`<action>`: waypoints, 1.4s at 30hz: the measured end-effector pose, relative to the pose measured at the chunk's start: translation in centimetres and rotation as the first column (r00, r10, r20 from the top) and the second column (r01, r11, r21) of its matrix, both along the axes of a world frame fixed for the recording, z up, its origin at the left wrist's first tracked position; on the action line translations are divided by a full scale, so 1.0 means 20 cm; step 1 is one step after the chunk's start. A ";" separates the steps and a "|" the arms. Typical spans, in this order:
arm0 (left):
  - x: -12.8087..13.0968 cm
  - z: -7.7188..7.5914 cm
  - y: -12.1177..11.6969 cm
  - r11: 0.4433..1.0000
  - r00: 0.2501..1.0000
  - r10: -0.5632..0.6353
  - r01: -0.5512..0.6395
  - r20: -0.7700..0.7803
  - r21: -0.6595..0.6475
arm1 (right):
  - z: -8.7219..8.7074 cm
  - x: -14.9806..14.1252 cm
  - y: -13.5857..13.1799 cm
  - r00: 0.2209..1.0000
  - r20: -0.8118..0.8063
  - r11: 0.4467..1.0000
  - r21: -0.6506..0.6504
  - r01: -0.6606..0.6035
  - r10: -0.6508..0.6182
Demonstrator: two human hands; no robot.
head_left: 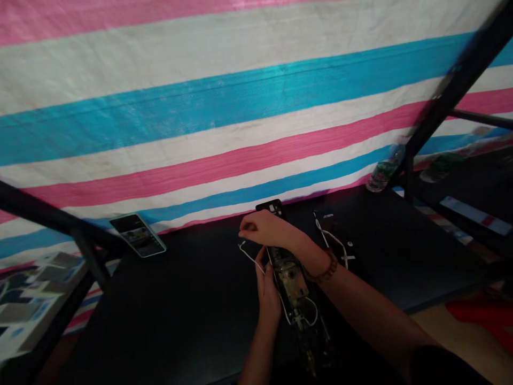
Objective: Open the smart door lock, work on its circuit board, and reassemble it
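A long, dark, opened device (294, 286) with bare inner parts and thin white wiring lies in front of me on the black table (192, 305). My left hand (267, 291) is closed along its left edge. A thin white wire (251, 258) runs up from near that hand, and its small end shows just under my right fingers. My right hand (262, 229) reaches across the upper part of the device, fingers curled together in a pinch. Whatever is between those fingertips, if anything, is hidden. To the right lies a dark flat part (334, 227) with a white cable (340, 245).
A phone (138, 236) leans at the back left. A clear plastic bottle (382, 174) stands at the back right by a black frame post (436, 101). A striped tarp (224, 123) hangs behind the table. White boxes (36, 305) are at far left, another phone (476, 215) at right.
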State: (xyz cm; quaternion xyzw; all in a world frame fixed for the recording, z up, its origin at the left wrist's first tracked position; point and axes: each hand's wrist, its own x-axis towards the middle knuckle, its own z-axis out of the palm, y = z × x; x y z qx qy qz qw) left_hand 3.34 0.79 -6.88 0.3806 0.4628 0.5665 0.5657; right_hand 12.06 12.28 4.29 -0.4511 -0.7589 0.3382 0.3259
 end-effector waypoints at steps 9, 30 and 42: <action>-0.02 -0.04 0.02 0.997 0.999 0.004 -0.008 -0.048 -0.081 | -0.12 0.17 -0.13 0.740 -0.632 0.956 0.000 0.295 -0.228; -0.01 0.04 0.04 0.908 0.885 0.392 -0.328 -0.252 0.261 | -0.60 0.23 -0.18 0.507 -0.594 0.774 -0.383 0.504 -0.625; -0.13 0.19 -0.03 0.705 0.366 0.293 0.542 -0.883 0.458 | -0.59 0.24 -0.17 0.532 -0.602 0.795 -0.352 0.494 -0.596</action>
